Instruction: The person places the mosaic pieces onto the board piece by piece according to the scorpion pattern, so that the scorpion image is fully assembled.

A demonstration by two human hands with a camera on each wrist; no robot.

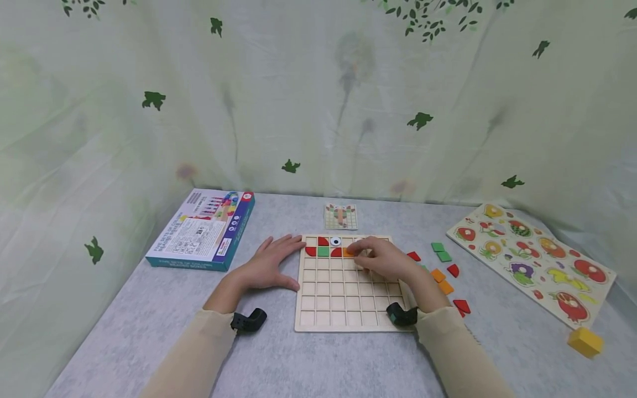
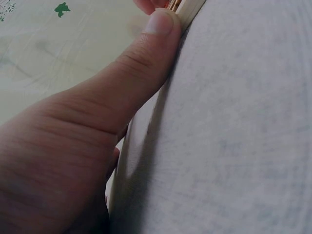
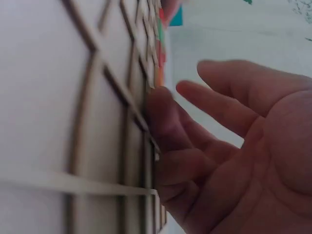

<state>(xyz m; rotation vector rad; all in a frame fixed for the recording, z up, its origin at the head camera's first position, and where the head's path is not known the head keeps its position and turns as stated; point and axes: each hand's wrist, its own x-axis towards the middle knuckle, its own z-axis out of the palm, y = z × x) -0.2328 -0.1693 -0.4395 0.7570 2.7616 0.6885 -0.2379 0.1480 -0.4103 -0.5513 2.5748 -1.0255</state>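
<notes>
A pale wooden grid board [image 1: 330,304] lies flat on the table. In its upper left cells sit red, green and orange tiles and a round eye tile [image 1: 335,241]. My left hand [image 1: 266,266] rests at the board's left edge, fingers spread and thumb tip against the side. Over the upper right cells, my right hand [image 1: 385,258] touches an orange tile [image 1: 348,252] with a fingertip. In the right wrist view, thumb and index tip stand apart with nothing between them, while other fingers bend against the grid beside the orange tile [image 3: 160,76].
Loose red, green and orange tiles [image 1: 438,275] lie right of the board. A small pattern card [image 1: 340,216] is behind it. A boxed game [image 1: 201,229] lies at left, a fruit picture board [image 1: 534,260] at right, and a yellow block [image 1: 585,342] near that board's front corner.
</notes>
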